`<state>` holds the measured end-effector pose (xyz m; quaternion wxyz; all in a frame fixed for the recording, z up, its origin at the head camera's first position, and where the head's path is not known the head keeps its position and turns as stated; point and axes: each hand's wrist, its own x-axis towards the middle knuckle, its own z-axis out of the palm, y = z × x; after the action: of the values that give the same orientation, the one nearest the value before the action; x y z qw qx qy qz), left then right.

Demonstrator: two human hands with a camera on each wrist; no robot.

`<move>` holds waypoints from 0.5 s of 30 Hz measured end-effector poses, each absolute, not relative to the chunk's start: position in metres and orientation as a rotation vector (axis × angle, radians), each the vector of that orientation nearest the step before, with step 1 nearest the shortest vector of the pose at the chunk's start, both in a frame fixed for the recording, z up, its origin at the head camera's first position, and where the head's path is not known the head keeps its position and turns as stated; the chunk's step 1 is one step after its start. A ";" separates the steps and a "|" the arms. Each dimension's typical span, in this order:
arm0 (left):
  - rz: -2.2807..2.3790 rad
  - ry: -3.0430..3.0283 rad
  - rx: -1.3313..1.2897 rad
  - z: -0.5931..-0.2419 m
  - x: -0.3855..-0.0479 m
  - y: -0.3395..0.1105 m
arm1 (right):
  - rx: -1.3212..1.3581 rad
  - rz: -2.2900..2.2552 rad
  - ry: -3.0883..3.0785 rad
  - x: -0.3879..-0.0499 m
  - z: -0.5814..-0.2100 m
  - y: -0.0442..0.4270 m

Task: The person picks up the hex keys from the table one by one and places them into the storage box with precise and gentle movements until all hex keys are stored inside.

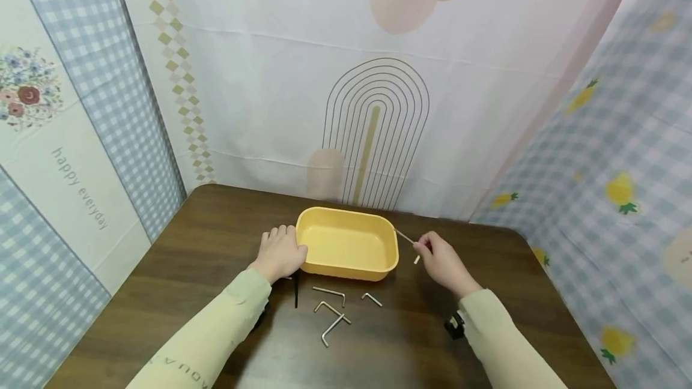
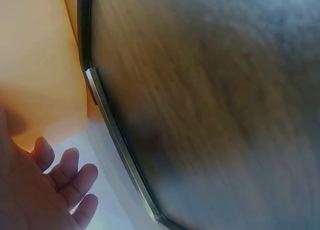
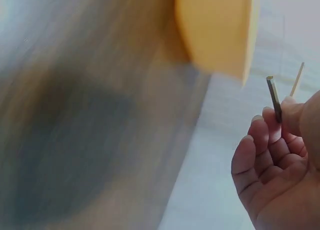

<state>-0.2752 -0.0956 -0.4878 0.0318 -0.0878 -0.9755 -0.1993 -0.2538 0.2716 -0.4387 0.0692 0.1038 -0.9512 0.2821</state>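
Observation:
A yellow basin point(image 1: 348, 272) stands on the table, its inside showing bare. My left hand point(image 1: 279, 252) holds the basin's left end, thumb at the rim; in the left wrist view the other fingers point(image 2: 80, 182) curve loosely outside the wall. Right of the basin, my right hand point(image 1: 440, 260) pinches an L-shaped hex key point(image 1: 405, 236) between thumb and index finger. Its long arm points toward the basin's right rim. Several hex keys lie in front of the basin, among them a black one point(image 1: 296, 293), a short one point(image 1: 372, 299) and a silver one point(image 1: 332, 329).
The dark wooden table point(image 1: 205, 245) has rounded far corners. Patterned cloths point(image 1: 259, 107) hang behind it and on both sides. A small black object point(image 1: 455, 325) shows at the right wrist.

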 end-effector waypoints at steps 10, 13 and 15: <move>-0.602 -3.016 -0.261 -0.489 -0.273 -0.094 | 0.462 0.927 -2.903 -0.271 -0.436 0.189; -0.601 -3.015 -0.262 -0.487 -0.274 -0.094 | 0.456 0.922 -2.962 -0.276 -0.439 0.176; -0.602 -3.018 -0.263 -0.487 -0.275 -0.094 | 0.443 0.948 -3.010 -0.280 -0.443 0.171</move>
<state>-0.2749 -0.0938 -0.4867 0.0263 -0.0850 -0.9768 -0.1949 -0.2798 0.1710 -0.4430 -0.0225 0.1389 -0.9443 0.2973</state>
